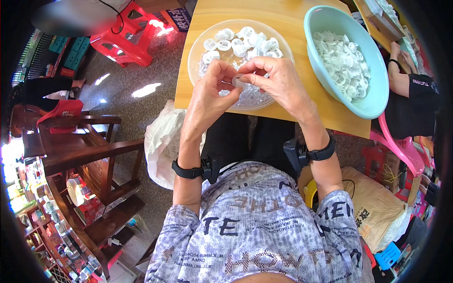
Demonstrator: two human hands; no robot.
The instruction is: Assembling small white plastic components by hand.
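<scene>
Over a round clear plastic tray, both my hands meet on a small, round, translucent white plastic piece. The thumb and fingers of my left hand are closed around it. My right hand pinches at the same piece from the other side; whether its fingertips also hold something tiny cannot be made out. In the far half of the tray lie several white ring-shaped plastic parts. Tiny clear pieces cover the near part, partly hidden by my hands.
A light blue basin heaped with white plastic parts stands right of the tray on the wooden table. A white sack is below the table's left edge. Left are a wooden armchair and red stool. Another person's arm is at right.
</scene>
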